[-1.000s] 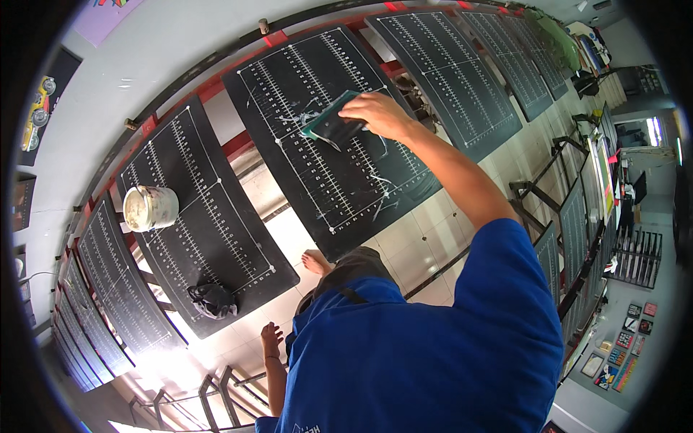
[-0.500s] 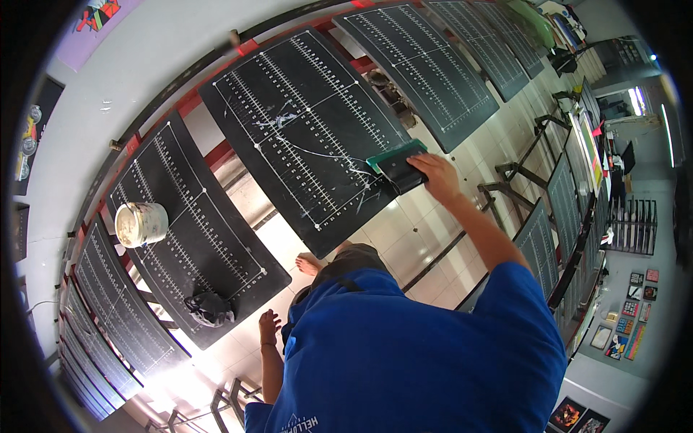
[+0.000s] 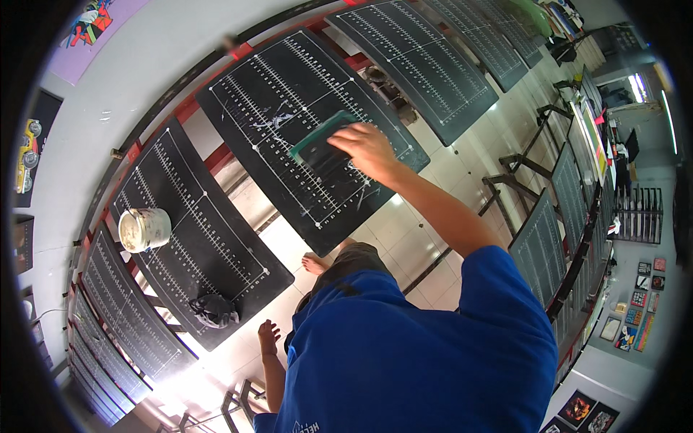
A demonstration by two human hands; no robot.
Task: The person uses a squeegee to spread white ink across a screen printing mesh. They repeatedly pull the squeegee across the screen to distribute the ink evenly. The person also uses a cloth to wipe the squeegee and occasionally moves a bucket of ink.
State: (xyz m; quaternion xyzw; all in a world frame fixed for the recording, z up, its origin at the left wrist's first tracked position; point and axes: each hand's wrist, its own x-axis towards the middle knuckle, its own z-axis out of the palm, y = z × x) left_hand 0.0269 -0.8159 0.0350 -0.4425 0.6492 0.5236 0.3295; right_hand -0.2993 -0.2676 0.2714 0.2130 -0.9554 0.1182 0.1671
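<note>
A workshop with a pale tiled floor [image 3: 462, 180] holds a long curved row of black boards marked with white ruled lines, set on red and black frames along a light wall [image 3: 144, 79]. Over the middle board [image 3: 289, 115] the right hand [image 3: 369, 148] lies palm down, fingers wrapped over the top edge of a green-handled squeegee [image 3: 317, 148] and grasping it; the blade rests flat on the board, close to its near right edge, among streaks and smears of whitish paste. The bare right forearm runs from that hand back to a blue shirt sleeve [image 3: 505, 303]. The left hand [image 3: 268, 336] hangs low beside the body, fingers loosely spread and holding nothing, just off the near corner of the next board [image 3: 209, 238] to the left. On that board a dark crumpled rag [image 3: 213, 310] lies at the near end, and a white tub [image 3: 144, 229], smeared with paste, stands at the far left side. A bare foot [image 3: 315, 263] shows on the tiles between the two boards. Further boards carry on to the right and to the lower left. At the far right stand dark metal racks [image 3: 556, 238], and small coloured pictures [image 3: 639, 310] hang on the wall beyond.
</note>
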